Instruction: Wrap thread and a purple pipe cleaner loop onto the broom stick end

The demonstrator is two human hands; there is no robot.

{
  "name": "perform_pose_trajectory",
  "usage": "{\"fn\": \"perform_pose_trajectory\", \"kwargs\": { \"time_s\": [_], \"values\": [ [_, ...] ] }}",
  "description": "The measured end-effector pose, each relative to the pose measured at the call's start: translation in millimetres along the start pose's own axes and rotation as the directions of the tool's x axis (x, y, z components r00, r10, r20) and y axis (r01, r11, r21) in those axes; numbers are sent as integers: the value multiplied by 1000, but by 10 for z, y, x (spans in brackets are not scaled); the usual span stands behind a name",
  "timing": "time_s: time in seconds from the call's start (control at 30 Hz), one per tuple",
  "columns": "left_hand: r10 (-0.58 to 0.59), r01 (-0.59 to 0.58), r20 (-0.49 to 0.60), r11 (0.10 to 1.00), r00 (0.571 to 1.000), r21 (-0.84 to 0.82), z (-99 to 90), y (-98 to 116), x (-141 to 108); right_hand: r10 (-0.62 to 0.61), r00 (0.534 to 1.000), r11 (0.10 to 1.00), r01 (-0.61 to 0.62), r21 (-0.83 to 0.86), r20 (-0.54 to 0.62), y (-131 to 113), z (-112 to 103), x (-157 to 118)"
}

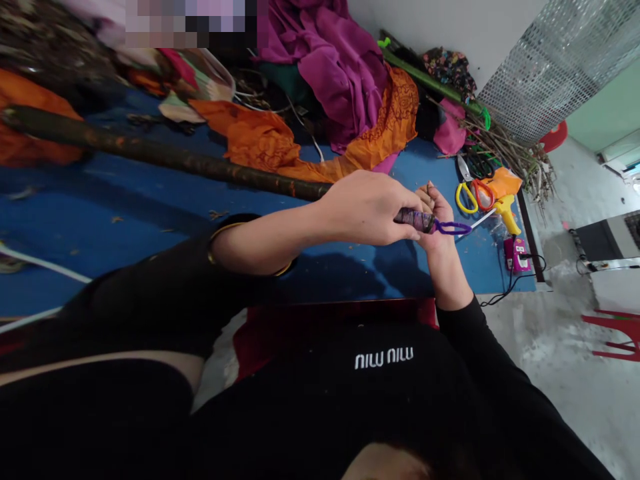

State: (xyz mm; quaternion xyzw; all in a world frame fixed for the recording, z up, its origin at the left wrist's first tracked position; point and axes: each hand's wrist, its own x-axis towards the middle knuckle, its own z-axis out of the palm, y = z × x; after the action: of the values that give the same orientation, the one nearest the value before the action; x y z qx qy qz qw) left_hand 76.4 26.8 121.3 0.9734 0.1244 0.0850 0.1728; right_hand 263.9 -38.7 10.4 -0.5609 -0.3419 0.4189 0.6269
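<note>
A long dark branch (185, 159) with bark crosses the blue table from the far left and passes under my left hand (365, 207). My left hand is closed around it from above. Past my fingers, the branch's end (414, 220) shows a dark, purplish wrapping. A purple loop (454, 228) sticks out from this tip, over my right wrist. My right hand (433, 213) is behind the wrapped end with its fingers curled up beside it. What those fingers hold, if anything, is hidden.
Orange patterned cloth (260, 143) and purple cloth (340, 73) lie along the back. To the right are scissors (467, 193), a yellow glue gun (507, 213), a pink power socket (517, 255) with a black cord, and thin twigs (525, 167). A red stool (615, 333) stands beyond.
</note>
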Motion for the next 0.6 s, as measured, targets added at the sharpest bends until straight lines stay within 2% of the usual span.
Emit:
{"fn": "perform_pose_trajectory", "kwargs": {
  "time_s": [0.27,0.47,0.6],
  "values": [
    [22,-21,131,1000,991,-9,94,26,65,45,997,989,-54,140,65,-273,-49,-25],
    [10,-4,166,999,986,-39,132,46,70,197,968,977,-208,54,153,-613,-7,-96],
    [15,-3,177,998,984,-70,126,44,66,251,958,967,-254,4,137,-753,1,-139]
  ]
}}
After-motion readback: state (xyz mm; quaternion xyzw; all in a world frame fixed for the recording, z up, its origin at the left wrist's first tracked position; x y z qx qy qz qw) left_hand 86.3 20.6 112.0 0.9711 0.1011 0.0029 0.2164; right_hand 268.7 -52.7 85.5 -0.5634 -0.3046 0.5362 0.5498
